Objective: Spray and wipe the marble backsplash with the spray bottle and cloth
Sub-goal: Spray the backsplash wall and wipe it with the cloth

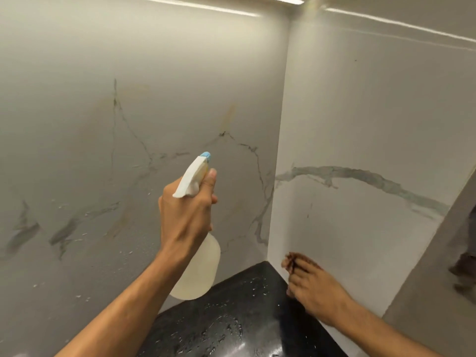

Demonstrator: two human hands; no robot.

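My left hand (186,215) grips a translucent white spray bottle (199,269) by the neck. Its white trigger head with a blue nozzle (206,156) points up at the left marble backsplash panel (103,150), which is white with grey veins and faint yellowish streaks. Fine droplets dot the lower part of that panel. My right hand (313,289) is low against the right marble panel (373,124) near the corner. Its fingers pinch a small dark brown piece, apparently the cloth (291,261), blurred and mostly hidden.
A black countertop (231,318) with water drops on it fills the corner below both panels. A grey vertical panel (435,292) stands at the right edge. A bright light strip (195,5) runs along the top of the backsplash.
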